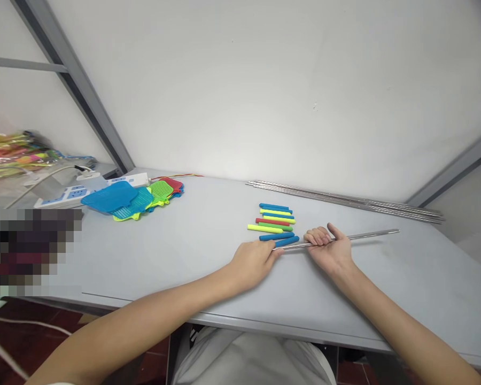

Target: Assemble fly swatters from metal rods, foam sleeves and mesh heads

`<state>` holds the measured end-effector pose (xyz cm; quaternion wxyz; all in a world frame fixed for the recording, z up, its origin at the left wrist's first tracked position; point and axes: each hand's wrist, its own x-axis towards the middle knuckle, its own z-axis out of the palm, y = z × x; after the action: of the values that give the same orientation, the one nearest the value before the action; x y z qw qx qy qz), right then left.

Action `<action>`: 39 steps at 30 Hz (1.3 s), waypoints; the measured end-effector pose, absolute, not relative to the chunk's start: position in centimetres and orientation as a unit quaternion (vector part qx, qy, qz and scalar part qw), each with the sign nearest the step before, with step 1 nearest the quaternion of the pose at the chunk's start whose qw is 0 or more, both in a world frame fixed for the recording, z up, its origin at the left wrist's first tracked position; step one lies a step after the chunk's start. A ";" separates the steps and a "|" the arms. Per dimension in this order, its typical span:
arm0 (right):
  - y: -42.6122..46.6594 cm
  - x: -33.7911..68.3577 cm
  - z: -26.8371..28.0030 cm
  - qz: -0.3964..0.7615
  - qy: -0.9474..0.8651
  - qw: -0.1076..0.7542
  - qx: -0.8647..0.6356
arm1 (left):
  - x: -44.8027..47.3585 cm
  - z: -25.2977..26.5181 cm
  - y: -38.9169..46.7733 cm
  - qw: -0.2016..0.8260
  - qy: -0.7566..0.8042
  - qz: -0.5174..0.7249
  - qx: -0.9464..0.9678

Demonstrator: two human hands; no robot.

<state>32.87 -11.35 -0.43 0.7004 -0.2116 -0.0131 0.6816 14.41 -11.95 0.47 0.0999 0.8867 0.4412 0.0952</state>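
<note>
The right hand, palm up, has its fingers curled around a thin metal rod, thumb sticking out clear of it. The left hand, knuckles up, pinches the rod's other end; I can't tell whether it also touches the nearest of the coloured tubes. The rod lies on the near side of those tubes, reaching out to their right. Beyond them and to their right, more metal rods lie along the wall. Well to their left, flyswatter heads overlap on the table, beside a power strip.
</note>
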 end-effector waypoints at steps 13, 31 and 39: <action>-11.7 32.9 0.1 0.699 -0.107 0.682 -0.185 | 14.5 0.3 -13.3 0.137 0.424 0.085 0.891; -12.0 32.1 -0.8 0.680 -0.138 0.691 -0.201 | 14.8 0.0 -13.5 0.120 0.443 0.072 0.886; -12.1 31.9 -0.9 0.678 -0.154 0.689 -0.207 | 14.9 -0.1 -13.4 0.115 0.447 0.072 0.884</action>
<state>31.85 -12.13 -0.87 0.6885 -0.2067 -0.1541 0.6778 14.93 -13.37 -0.12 0.1154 0.8842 0.4470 0.0717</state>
